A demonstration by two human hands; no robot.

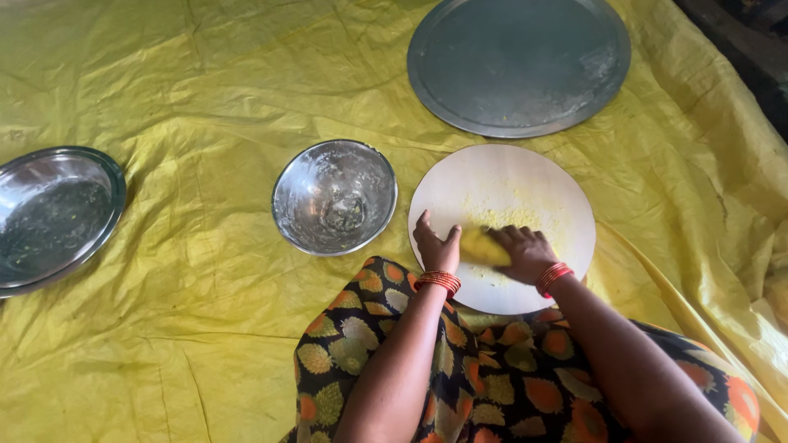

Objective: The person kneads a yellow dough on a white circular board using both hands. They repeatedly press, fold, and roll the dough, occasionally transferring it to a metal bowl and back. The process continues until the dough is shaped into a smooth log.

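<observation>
A round white board (525,172) lies on the yellow sheet, dusted with yellow flour. A lump of yellow dough (483,246) sits on the board's near part. My right hand (521,250) is cupped over the dough, fingers curled on it. My left hand (435,244) rests against the dough's left side, fingers spread on the board. Both wrists carry red-orange bangles.
A small steel bowl (335,195) with flour residue stands left of the board. A large round steel tray (519,61) lies beyond it. A steel plate (53,215) sits at the far left. My patterned black and orange garment (492,377) covers my lap.
</observation>
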